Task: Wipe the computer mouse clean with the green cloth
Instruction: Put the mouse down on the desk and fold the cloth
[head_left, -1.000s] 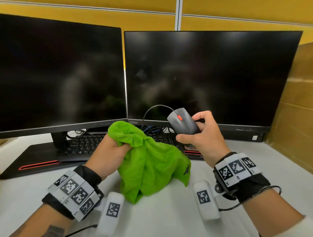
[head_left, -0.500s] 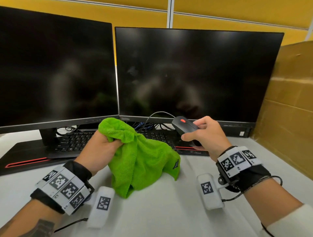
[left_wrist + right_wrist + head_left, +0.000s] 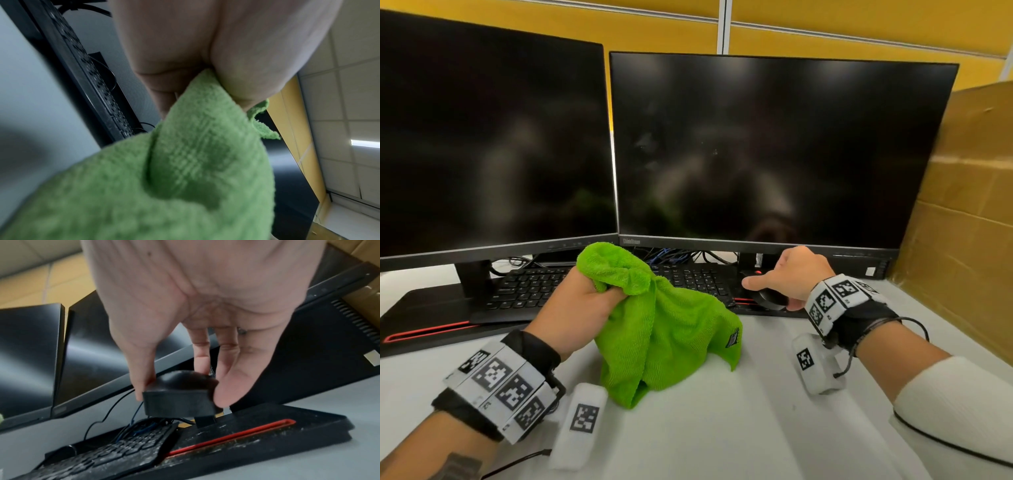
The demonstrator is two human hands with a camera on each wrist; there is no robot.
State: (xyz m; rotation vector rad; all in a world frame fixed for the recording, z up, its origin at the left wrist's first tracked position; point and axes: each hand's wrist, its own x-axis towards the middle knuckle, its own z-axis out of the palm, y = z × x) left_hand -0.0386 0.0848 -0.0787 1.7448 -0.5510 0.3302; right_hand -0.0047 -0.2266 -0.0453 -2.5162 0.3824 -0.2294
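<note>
On the white desk [image 3: 705, 438], two dark monitors [image 3: 774, 154].

Bright green cloth [image 3: 667, 329], black mouse [image 3: 768, 296], seemingly red wheel, yellow wall [image 3: 825, 37]

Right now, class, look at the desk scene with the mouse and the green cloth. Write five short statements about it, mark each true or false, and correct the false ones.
1. The left hand grips the green cloth. True.
2. The right hand holds the computer mouse between thumb and fingers. True.
3. The cloth is pressed against the mouse. False: they are apart, each in its own hand.
4. Both monitors show a bright picture. False: both screens are dark.
5. The keyboard lies in front of the monitors. True.
</note>
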